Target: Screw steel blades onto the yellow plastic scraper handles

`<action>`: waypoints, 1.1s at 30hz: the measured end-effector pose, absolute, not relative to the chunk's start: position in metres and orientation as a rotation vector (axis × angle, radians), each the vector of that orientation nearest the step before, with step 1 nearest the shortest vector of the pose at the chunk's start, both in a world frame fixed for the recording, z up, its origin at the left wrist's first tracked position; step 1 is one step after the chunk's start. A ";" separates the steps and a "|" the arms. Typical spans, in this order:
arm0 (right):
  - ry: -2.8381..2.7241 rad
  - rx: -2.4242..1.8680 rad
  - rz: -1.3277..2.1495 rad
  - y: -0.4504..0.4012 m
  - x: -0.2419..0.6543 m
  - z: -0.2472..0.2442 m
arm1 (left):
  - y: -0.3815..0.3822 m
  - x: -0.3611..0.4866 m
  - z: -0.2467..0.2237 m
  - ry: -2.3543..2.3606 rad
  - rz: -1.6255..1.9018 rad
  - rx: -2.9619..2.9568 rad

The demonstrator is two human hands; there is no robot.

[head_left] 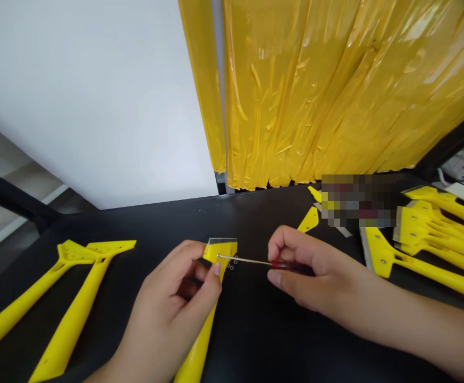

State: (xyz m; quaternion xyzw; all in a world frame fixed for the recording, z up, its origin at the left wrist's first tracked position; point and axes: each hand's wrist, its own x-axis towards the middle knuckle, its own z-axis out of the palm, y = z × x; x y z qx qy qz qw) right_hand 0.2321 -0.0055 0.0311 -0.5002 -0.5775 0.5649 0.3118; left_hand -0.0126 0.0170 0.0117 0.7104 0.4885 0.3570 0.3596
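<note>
The left hand (170, 303) curls closed around a yellow scraper (226, 250) just below its head, while the right hand (311, 271) pinches a red-handled screwdriver (291, 267) between thumb and fingers, its thin shaft reaching the scraper's head. Small metal rings (230, 263) lie just beside that head on the black table (255, 335). The piled scrapers (427, 239) at the right show metal blades fitted; the two scrapers (68, 266) at the left show none.

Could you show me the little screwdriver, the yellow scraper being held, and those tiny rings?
Screwdriver (244, 259), head view, on its thin metal shaft.
Yellow scraper (228, 249), head view, on its yellow head near the blade.
Tiny rings (230, 264), head view, on the small cluster.
</note>
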 end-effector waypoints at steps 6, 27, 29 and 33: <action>-2.133 -1.250 0.363 -0.009 0.240 0.022 | 0.020 -0.013 0.008 1.242 0.965 1.728; -2.244 -1.313 0.363 -0.014 0.239 0.026 | 0.020 -0.009 0.009 1.251 1.008 1.590; -2.201 -1.318 0.321 -0.014 0.238 0.026 | 0.020 -0.009 0.009 1.254 1.007 1.565; -2.147 -1.351 0.486 -0.012 0.238 0.026 | 0.019 -0.010 0.008 1.257 1.024 1.513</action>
